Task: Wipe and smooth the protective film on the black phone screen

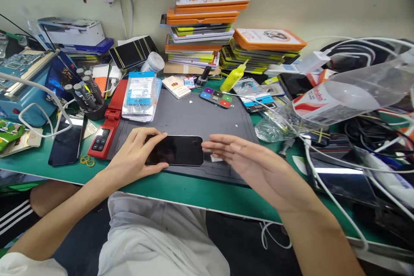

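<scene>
A black smartphone (181, 151) lies lengthwise, glass side up, on the dark grey work mat (207, 116). Its left end is gripped by my left hand (136, 153), thumb on the near edge and fingers on the far edge. My right hand (246, 155) hovers just off the phone's right end, fingers stretched out and side by side, holding nothing. A small white piece (216, 158) shows on the mat partly behind those fingers. Farther back on the mat sits a small panel with coloured squares (216, 97).
Left of the mat stand a red device with buttons (101, 140), a screwdriver holder (93, 112) and another phone (67, 140). Behind are a yellow bottle (233, 78) and stacked orange boxes (203, 17). Cables and a plastic bottle (323, 99) crowd the right.
</scene>
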Demonstrator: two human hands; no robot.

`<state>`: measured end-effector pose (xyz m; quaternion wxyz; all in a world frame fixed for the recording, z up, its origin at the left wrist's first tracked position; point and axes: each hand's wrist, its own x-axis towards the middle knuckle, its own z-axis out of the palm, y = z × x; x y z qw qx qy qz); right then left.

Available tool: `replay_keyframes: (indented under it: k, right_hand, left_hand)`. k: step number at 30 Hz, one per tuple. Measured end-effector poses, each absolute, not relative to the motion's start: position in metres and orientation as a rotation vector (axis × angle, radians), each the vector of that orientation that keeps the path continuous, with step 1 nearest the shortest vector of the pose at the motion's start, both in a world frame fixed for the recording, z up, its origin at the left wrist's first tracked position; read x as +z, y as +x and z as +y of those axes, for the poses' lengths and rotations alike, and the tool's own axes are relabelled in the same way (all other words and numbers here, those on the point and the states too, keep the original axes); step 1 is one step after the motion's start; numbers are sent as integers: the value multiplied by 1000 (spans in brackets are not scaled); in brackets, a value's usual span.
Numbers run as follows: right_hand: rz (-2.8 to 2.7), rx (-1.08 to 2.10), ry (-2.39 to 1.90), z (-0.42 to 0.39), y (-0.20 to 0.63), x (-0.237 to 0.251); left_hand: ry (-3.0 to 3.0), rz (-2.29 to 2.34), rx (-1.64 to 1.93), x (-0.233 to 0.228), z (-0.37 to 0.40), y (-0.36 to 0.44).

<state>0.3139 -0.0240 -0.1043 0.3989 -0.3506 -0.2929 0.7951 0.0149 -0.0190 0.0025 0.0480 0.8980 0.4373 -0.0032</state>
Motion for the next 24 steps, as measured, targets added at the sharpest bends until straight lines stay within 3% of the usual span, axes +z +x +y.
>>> replay_keyframes:
  k: [3, 7, 13, 24]
  right_hand:
    - [-837, 1932, -941, -29, 310, -106]
    - [-1284, 1584, -1198, -29, 307, -106]
    - [-1801, 1451, -1212, -21, 303, -115]
    - [-1627, 1425, -1172, -26, 294, -118]
  left_hand:
    - [2680, 1369, -33, 1, -19, 13]
    - [2641, 1413, -79, 1, -17, 11]
    - [2527, 1467, -154, 2, -11, 9]
    - [2446, 1482, -199, 3, -5, 12]
